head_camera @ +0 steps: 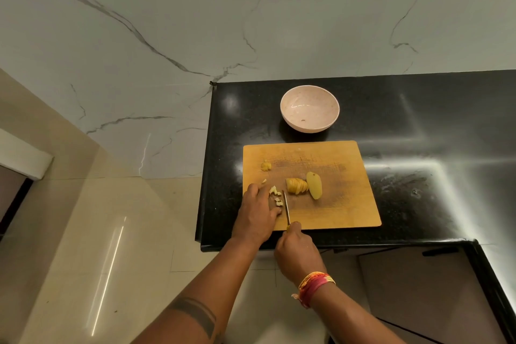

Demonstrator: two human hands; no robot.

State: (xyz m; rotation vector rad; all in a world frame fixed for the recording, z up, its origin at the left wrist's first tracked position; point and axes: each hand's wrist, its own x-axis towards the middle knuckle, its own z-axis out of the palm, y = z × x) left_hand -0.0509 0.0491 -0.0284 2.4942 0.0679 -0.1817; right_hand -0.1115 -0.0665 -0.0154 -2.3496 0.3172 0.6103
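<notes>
A wooden cutting board [335, 212] lies on the black counter. On it are a sliced potato piece [296, 186], a potato half [314, 185] on its right, a small chunk [266, 166] near the far left corner, and several small cut pieces [276, 195]. My left hand [258, 213] rests on the board with its fingers pressing on the small pieces. My right hand [296, 251] grips the handle of a knife [286, 208] whose blade points away from me, just right of the small pieces.
A pale pink bowl [291, 120] stands behind the board. The black counter [432, 134] ends at its left edge beside the board, with tiled floor [97, 246] below. A marble wall rises behind. Cabinet fronts [418, 288] sit under the counter.
</notes>
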